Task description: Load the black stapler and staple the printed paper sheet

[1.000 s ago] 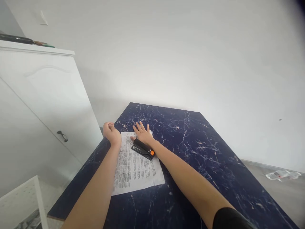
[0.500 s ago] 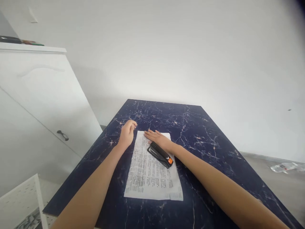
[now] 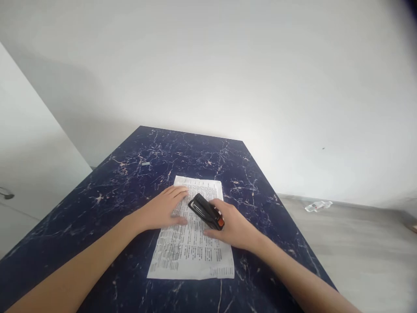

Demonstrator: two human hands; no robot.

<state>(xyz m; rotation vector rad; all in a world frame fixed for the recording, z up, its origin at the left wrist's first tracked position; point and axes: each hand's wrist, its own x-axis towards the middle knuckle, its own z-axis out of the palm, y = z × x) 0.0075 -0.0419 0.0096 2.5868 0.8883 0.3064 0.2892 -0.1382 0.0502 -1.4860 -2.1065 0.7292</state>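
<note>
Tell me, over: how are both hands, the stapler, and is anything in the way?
Left hand open, at paper, left side. Right hand around rear of stapler, grip unclear. Small pale strip beyond paper, off to left.

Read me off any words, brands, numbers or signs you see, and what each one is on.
None can be read.
Sheet of paper: rows of dark print across it, too small and blurred to read.
Stapler: black with an orange part; no brand or number can be made out.
Plastic packaging on the floor: a reddish mark, too small to tell whether it is lettering.
</note>
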